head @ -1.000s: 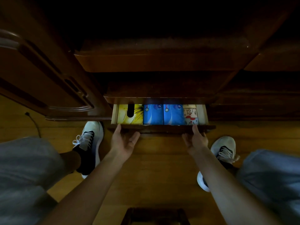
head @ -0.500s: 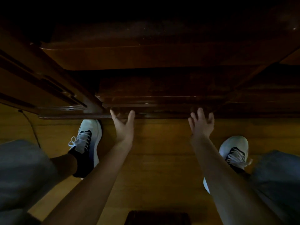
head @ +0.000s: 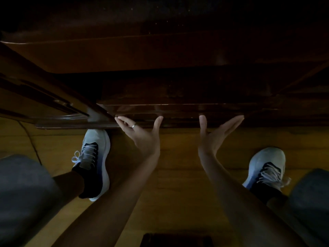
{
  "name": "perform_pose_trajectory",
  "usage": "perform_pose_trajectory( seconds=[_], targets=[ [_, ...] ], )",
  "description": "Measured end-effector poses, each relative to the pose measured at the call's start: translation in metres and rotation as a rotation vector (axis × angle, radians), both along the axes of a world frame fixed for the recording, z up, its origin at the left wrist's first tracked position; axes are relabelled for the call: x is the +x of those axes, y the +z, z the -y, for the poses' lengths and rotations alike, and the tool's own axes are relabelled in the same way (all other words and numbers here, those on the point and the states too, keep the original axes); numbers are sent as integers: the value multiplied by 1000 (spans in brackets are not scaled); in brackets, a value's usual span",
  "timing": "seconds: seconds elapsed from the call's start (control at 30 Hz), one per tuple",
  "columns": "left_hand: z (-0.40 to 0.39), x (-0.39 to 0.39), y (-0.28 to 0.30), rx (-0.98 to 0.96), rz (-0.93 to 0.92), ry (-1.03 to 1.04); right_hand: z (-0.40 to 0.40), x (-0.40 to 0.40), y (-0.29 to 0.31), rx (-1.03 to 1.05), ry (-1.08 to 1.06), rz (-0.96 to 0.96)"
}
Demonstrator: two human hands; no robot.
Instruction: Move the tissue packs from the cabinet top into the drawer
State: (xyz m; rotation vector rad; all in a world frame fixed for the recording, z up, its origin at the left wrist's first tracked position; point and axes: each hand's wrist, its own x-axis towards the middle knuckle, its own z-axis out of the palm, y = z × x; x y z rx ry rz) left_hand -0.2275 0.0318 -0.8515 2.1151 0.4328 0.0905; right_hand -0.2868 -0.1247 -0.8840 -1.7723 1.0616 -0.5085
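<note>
Head-camera view is looking straight down the front of a dark wooden cabinet, which is filling the whole upper half of the scene and sitting in deep shadow. Below it a yellowish wooden floor is stretching across the lower half. On the left an open cabinet door is angling outward, its carved edge catching a little light. The drawer is sitting pushed in flush with the cabinet front, so the tissue packs are not showing anywhere; I cannot tell from here where they are lying. The person is standing close, with grey trouser legs at both lower corners and two white-and-dark laced shoes, the left shoe close under the door and the right shoe well apart from it. Both bare forearms are reaching forward. The left hand is spreading its fingers straight, fingertips touching the lower edge of the drawer front, holding nothing. The right hand is likewise released and flat, thumb and fingers stretched out against that same edge. A thin dark cord is trailing over the floor at the left. A small ring is glinting on a left-hand finger.
</note>
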Motion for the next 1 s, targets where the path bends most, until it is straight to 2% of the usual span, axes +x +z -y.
perform_pose_trajectory(
  seconds=[0.13,0.37,0.53,0.63,0.7,0.8,0.9,1.0],
  targets=[
    [6,8,-12,29,40,22,5,11,-15,-8,-48,88],
    [5,6,-9,44,29,3,5,7,-9,29,-12,89],
    [-3,13,12,56,-118,-21,11,0,18,124,9,-24],
    [-14,24,32,-123,-285,2,23,-4,39,140,110,-169],
    [-29,26,53,-29,-405,-94,38,-10,62,192,180,-258],
    [-55,26,92,23,-440,-237,58,-20,114,304,219,-346],
    [-73,23,139,-25,-410,-321,67,-30,172,358,255,-284],
    [-84,15,187,-55,-389,-395,65,-45,237,302,395,-252]
  ],
)
